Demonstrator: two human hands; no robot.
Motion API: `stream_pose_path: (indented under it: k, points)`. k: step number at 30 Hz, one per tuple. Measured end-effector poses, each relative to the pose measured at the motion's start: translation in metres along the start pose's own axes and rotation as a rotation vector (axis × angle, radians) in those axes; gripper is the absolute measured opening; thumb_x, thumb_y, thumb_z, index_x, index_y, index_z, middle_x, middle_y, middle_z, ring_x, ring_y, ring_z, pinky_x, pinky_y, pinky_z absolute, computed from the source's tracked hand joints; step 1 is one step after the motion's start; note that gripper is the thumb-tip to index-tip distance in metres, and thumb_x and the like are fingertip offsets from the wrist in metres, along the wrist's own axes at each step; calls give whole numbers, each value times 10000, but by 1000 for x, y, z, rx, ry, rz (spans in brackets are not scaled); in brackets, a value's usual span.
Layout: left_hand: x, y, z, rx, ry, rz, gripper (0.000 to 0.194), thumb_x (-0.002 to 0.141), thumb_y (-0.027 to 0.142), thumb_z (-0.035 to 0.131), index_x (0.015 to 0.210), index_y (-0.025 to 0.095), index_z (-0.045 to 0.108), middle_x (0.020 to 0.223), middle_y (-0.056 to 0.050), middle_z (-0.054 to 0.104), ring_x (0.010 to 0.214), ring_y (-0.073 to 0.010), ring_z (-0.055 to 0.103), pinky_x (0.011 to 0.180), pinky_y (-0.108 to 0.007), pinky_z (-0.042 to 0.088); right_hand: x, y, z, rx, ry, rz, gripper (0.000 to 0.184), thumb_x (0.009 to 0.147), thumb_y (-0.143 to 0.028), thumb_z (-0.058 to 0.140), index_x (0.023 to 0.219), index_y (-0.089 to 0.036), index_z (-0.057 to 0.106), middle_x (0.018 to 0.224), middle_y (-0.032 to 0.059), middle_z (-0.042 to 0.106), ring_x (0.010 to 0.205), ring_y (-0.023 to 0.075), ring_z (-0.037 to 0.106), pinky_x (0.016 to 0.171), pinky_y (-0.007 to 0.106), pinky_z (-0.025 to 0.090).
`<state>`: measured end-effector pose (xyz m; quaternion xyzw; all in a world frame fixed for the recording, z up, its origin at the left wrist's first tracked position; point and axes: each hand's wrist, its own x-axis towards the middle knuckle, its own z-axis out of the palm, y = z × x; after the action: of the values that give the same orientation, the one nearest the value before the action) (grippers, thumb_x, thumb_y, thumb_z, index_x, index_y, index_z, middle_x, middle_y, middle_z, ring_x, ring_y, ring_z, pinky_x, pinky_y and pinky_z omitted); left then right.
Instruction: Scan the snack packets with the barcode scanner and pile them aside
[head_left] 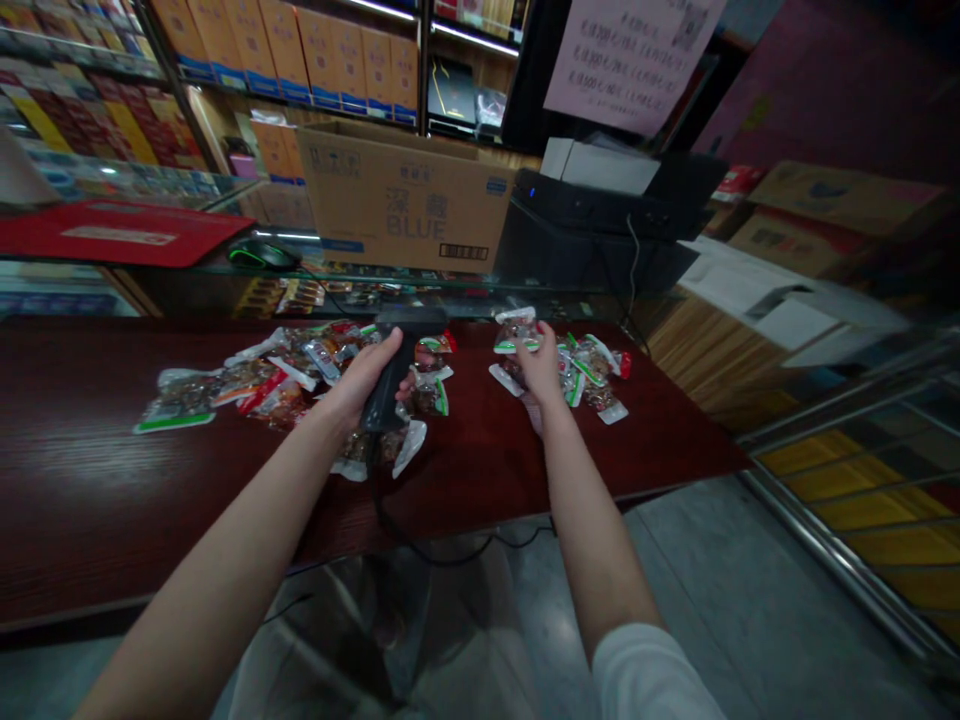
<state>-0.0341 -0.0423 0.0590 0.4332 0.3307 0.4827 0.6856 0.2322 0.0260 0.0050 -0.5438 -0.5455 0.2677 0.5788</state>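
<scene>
My left hand (pixel 365 378) is wrapped round the grip of a black barcode scanner (pixel 389 385), whose head points right. Under and beside it spreads a pile of small plastic food packets (pixel 259 375), some with green or red edges. In my right hand (pixel 541 365) is a clear snack packet (pixel 517 330) with a white top and a green stripe, held up over the table. Just beyond that hand lies a smaller group of similar packets (pixel 598 370). What exactly is inside the packets is hard to make out.
Both piles rest on a dark red wooden table (pixel 465 460). A cardboard box (pixel 409 200) stands behind on a glass counter, with a black mouse (pixel 262 254) and red mat (pixel 120 232) to its left and a dark printer (pixel 611 210) to its right. The scanner's cable (pixel 450 560) hangs over the front edge.
</scene>
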Motion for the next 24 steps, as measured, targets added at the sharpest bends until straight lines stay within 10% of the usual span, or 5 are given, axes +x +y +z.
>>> stream_pose_path:
  k: [4, 8, 17, 24]
  points:
    - [-2, 14, -13, 36, 57, -4, 498, 800, 562, 601, 998, 106, 622, 473, 20, 503, 388, -93, 455, 361, -201, 344, 3, -3, -32, -676, 262, 30, 511, 795, -236, 510, 1288, -107, 473, 1162, 219, 563, 1141, 361, 496, 977, 566, 334]
    - [0, 16, -20, 39, 108, -5, 480, 795, 546, 615, 989, 107, 626, 491, 13, 516, 394, -92, 458, 360, -201, 346, -4, -8, -35, -887, 374, -50, 425, 788, -232, 545, 1203, -142, 563, 1246, 220, 477, 1183, 377, 407, 970, 564, 285]
    - [4, 18, -35, 41, 113, -15, 518, 784, 563, 617, 1043, 115, 629, 464, 19, 503, 380, -98, 451, 359, -207, 341, -34, -20, 77, -810, -349, -247, 448, 823, -544, 551, 1092, -200, 654, 1127, 126, 596, 1099, 306, 485, 970, 455, 323]
    - [3, 16, -33, 40, 119, -29, 499, 801, 554, 603, 1020, 108, 641, 456, 16, 497, 379, -106, 450, 363, -216, 334, -26, -1, 93, -655, -338, -62, 396, 660, -417, 714, 948, -190, 563, 995, 98, 591, 982, 281, 539, 872, 417, 400]
